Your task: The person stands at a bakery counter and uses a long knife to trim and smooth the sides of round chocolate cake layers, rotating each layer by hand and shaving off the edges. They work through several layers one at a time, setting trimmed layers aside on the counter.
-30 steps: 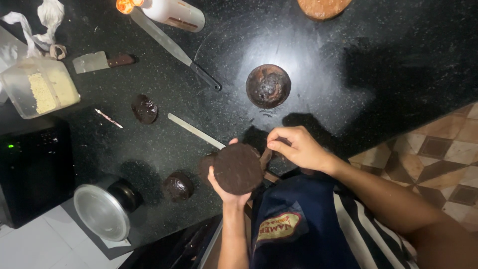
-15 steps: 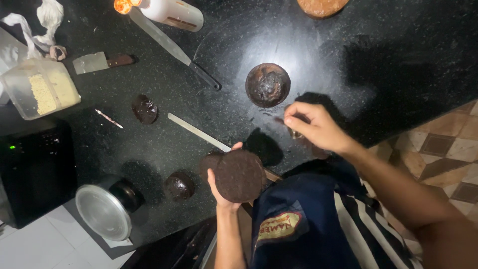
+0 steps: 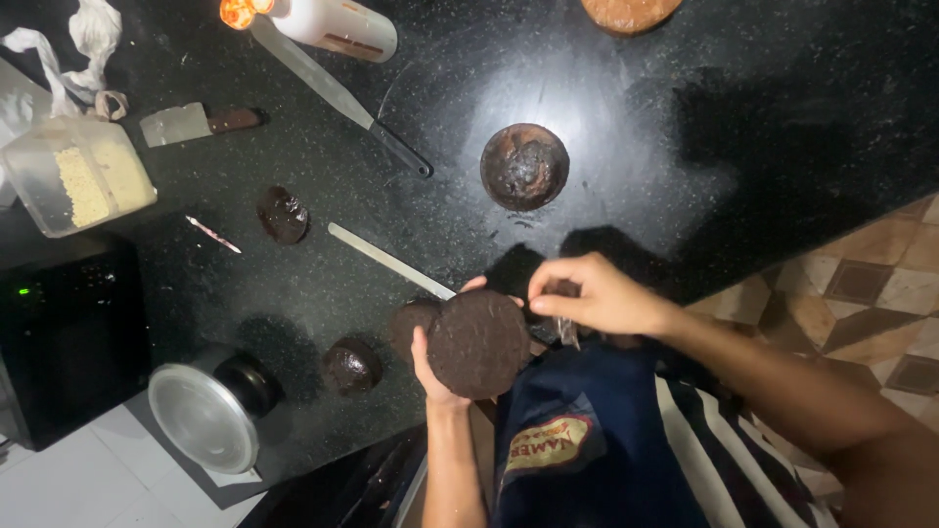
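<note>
My left hand holds a round dark chocolate cake layer upright by its edge, just above the near rim of the black counter. My right hand is right beside the cake's upper right edge, fingers pinched on a small thin piece, perhaps a scrap of clear wrap; I cannot tell exactly what. A second small dark cake lies flat on the counter beyond my hands. A long knife blade lies on the counter, its near end hidden behind the held cake.
Dark round lumps sit on the counter. Farther off lie a long spatula, a scraper, a white bottle, a plastic container and a brown cake. A metal pot and black appliance stand at left.
My right hand went out toward the small cake on the counter, then came back to the upper right edge of the held cake. My left hand kept holding the cake.
</note>
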